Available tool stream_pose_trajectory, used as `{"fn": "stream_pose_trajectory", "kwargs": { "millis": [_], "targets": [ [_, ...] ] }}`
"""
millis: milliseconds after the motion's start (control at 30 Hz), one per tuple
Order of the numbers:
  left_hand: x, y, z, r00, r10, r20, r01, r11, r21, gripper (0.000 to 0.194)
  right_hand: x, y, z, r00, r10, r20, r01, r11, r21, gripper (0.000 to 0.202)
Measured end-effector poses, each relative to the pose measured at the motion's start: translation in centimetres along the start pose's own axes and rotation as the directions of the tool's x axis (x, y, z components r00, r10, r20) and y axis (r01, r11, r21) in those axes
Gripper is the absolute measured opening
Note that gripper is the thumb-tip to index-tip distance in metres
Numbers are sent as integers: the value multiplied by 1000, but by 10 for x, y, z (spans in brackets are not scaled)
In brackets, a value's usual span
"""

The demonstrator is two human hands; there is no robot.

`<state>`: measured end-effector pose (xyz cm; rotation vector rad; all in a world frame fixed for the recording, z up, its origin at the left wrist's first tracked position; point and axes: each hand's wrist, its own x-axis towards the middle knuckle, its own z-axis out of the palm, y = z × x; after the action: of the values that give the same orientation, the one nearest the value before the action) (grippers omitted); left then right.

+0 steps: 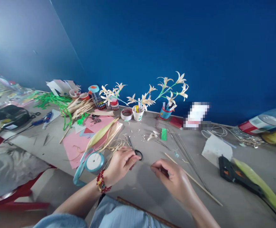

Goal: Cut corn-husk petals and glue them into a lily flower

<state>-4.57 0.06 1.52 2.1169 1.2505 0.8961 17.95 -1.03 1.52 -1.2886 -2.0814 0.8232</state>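
Note:
My left hand [122,162], with a red beaded bracelet at its wrist, is over the near part of the table, its thumb and fingers pinched together. Beside its fingertips lies the black handle of scissors [139,155], partly hidden. Across a small gap, my right hand [172,177] is closed with thumb against fingers. Whatever either hand pinches is too small or hidden to make out. A spool of light blue ribbon [94,161] lies left of my left hand, near pale husk strips [102,136]. Right of my right hand rests a thin wooden stick [196,182].
A black glue gun [235,177] and a yellow-green husk [261,186] lie at right. Husk flowers [147,100] stand in cups along the blue wall. Pink paper [69,148], green strips [54,102] and a blue glue gun [43,117] are at left. Thin wires [182,147] lie right of centre.

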Motion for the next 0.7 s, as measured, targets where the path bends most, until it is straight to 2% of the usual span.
{"fn": "stream_pose_trajectory", "kwargs": {
  "millis": [133,300,367,433,467,500,533,600,700],
  "targets": [
    [-3,-7,2,996,-93,-13,91,989,-113,56,0,-7,0,999,-47,-15,46,998,-34,17],
    [-4,-20,0,960,-269,73,277,896,-348,63,-3,-5,-1,999,-48,-26,47,999,-27,19],
    [-4,-21,-5,955,-293,-54,261,910,-322,55,-3,-2,-1,999,-29,-30,29,1000,-5,20],
    [-6,-17,-11,943,-204,-264,165,973,-163,36,-3,1,0,1000,-5,-29,6,1000,18,20],
    [-6,-13,-14,940,-102,-327,95,995,-37,24,-2,2,1,1000,7,-26,-6,1000,27,20],
    [-7,-8,-17,944,38,-327,-7,996,94,17,-2,4,2,1000,19,-21,-19,999,34,20],
    [-8,-3,-18,944,163,-286,-104,972,211,18,-2,5,4,999,30,-16,-30,999,38,20],
    [-7,5,-18,939,316,-132,-253,900,356,25,-1,6,7,999,41,-11,-41,998,44,19],
    [-3,10,-13,937,348,30,-332,857,394,26,-2,7,9,998,52,-17,-51,997,65,19]
  ]
}}
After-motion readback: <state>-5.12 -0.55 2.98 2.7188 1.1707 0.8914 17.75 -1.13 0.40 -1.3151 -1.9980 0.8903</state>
